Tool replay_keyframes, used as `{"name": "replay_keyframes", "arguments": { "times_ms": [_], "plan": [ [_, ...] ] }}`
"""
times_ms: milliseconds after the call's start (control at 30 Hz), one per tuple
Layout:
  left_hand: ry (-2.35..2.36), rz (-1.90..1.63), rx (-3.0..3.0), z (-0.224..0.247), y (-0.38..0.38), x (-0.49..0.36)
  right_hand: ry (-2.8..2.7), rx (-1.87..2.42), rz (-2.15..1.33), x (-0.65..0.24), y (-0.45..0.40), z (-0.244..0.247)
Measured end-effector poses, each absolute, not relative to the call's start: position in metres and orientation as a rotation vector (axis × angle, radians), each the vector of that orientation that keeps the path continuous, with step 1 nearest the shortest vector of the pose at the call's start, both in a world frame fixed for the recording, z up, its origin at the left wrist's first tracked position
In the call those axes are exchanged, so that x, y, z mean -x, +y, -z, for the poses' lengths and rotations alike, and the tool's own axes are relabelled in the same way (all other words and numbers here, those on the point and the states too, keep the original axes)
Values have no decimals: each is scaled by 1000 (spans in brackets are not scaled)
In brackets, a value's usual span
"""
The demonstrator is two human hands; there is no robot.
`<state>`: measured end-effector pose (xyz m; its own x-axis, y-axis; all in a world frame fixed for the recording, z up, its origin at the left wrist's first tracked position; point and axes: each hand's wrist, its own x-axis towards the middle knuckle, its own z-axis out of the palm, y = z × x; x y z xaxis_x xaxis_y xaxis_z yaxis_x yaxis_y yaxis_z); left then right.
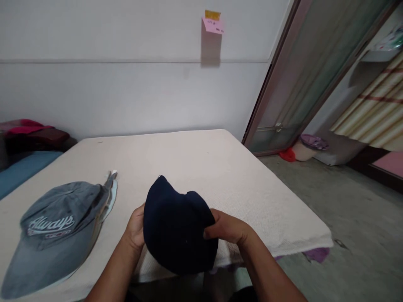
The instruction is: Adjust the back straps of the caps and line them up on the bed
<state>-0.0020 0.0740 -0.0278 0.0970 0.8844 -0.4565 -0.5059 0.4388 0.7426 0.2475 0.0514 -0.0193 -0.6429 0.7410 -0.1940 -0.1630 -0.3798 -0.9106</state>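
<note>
A dark navy cap (pixel 178 228) is held up between my two hands at the near edge of the table. My left hand (pixel 136 226) grips its left side, with the fingers hidden behind the fabric. On the other side, my right hand (pixel 224 226) pinches the cap's edge, the thumb lying over the front and the fingers behind. To the left lies a grey cap (pixel 59 235) with white "Always" lettering, its brim toward me and its strap end pointing away.
A cream cloth (pixel 189 159) covers the table. Folded dark and pink fabric (pixel 34 132) sits at the far left. A pink note (pixel 214 26) is taped to the white wall behind. On the floor at right stands a lined bin (pixel 307 149).
</note>
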Motion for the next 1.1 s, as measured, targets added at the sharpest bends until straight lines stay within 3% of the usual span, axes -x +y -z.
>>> {"name": "replay_keyframes", "arguments": {
  "times_ms": [367, 567, 1100],
  "plan": [
    [917, -1010, -583, 15, 66, -12, -965, 642, -1915, -251, 62, 11],
    [864, -756, -857, 14, 60, -14, -897, 603, -1858, -244, 65, 9],
    [1181, -1037, -504, 29, 76, -14, -868, 764, -1749, -242, 69, 9]
  ]
}}
